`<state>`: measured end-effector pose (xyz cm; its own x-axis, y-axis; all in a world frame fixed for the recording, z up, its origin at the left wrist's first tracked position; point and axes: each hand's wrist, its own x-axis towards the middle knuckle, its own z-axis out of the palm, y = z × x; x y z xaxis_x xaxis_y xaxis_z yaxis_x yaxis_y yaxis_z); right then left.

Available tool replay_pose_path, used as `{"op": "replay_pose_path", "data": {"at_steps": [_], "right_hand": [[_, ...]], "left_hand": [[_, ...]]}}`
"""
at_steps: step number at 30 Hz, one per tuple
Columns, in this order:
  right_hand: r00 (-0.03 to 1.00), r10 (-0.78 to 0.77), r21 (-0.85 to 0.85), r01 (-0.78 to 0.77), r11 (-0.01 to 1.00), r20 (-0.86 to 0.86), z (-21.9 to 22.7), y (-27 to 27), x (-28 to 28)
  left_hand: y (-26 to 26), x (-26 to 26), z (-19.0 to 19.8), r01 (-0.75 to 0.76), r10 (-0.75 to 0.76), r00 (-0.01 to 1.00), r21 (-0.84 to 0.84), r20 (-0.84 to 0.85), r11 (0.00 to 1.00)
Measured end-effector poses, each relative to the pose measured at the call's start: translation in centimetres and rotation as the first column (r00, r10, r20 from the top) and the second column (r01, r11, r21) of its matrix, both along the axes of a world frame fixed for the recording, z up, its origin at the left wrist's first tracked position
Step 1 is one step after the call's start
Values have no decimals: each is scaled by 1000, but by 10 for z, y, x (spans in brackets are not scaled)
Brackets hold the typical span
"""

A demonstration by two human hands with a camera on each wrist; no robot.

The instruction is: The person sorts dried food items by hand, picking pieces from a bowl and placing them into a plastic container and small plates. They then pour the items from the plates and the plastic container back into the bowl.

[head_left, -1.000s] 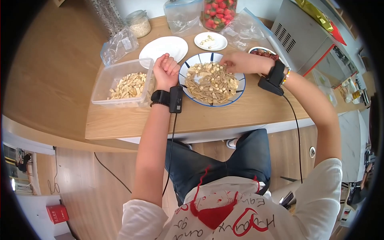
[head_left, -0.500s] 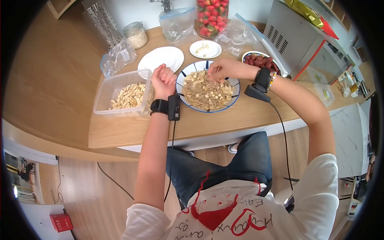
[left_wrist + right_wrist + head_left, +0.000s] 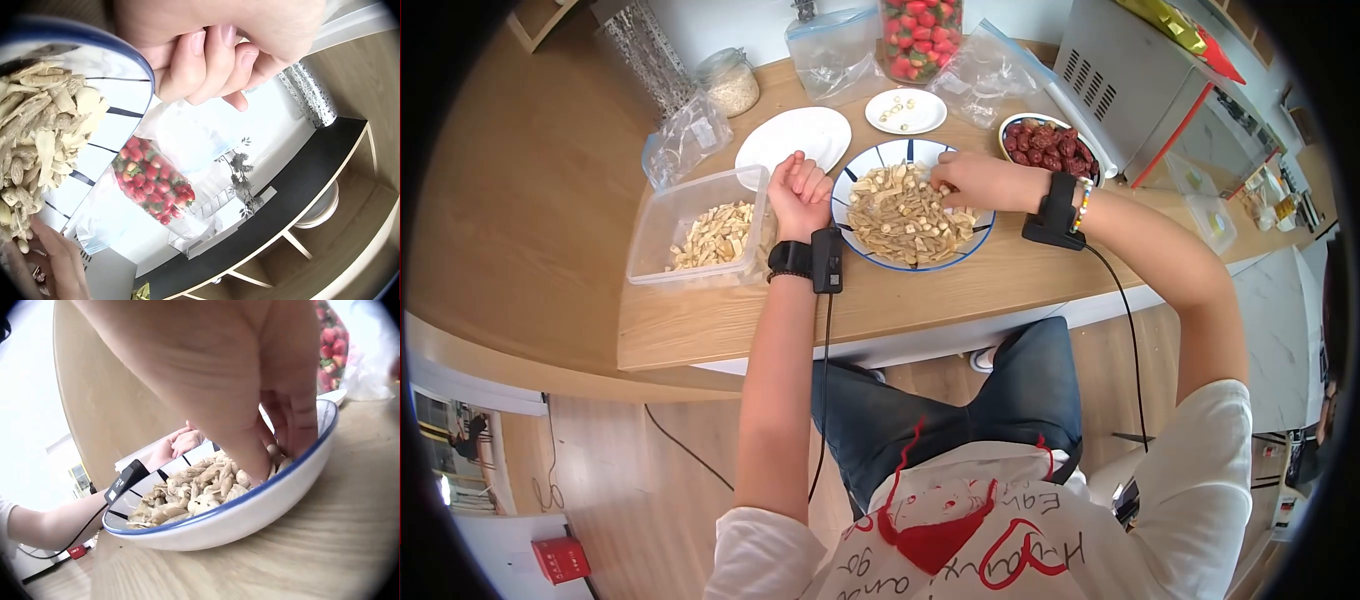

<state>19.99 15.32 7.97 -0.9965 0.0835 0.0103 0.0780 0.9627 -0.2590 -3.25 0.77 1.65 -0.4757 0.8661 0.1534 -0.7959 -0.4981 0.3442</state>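
Observation:
A white bowl [image 3: 978, 238] with a blue rim and dark stripes holds a heap of tan dried slices [image 3: 900, 228] mixed with round pale lotus seeds [image 3: 903, 206]. My right hand [image 3: 990, 182] reaches over its right side, fingertips down among the pieces. In the right wrist view, thumb and fingers pinch a pale seed [image 3: 272, 450] at the heap's surface. My left hand [image 3: 802, 195] lies palm up between the bowl and a clear plastic box [image 3: 662, 222], its fingers loosely curled and holding nothing. Pale dried slices [image 3: 718, 235] lie in that box.
Behind the bowl stand a large white plate [image 3: 795, 138] and a small plate [image 3: 880, 118] with several pale seeds. A bowl of red dates [image 3: 1048, 148] is at the right, near a grey appliance [image 3: 1115, 80]. Plastic bags [image 3: 990, 75], a strawberry container [image 3: 920, 40] and a jar [image 3: 727, 85] line the back.
My right hand has worked across the bowl, moving toward its middle and back to the right side. The camera view has shifted. My left hand keeps its pose.

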Motion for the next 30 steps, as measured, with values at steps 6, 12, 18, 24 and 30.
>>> {"op": "replay_pose_path", "data": {"at_steps": [6,12,18,24,30], "right_hand": [[991,-129,-279,137,950,46,8,5,-6],[957,-243,-592,287,753,155,30,11,-2],[980,-150,-542,196,817,127,26,12,-3],[977,-179,-295,140,945,-112,5,21,-15],[997,-5,6,6,1000,-79,-9,13,-29]], "left_hand": [[0,-1,0,19,-20,1000,13,10,1000],[0,-1,-1,3,-3,1000,-11,-1,1000],[1,-3,-3,24,-24,1000,8,11,1000],[1,-2,-2,14,-14,1000,1,-1,1000],[1,-2,-2,3,-3,1000,0,2,1000]]}}
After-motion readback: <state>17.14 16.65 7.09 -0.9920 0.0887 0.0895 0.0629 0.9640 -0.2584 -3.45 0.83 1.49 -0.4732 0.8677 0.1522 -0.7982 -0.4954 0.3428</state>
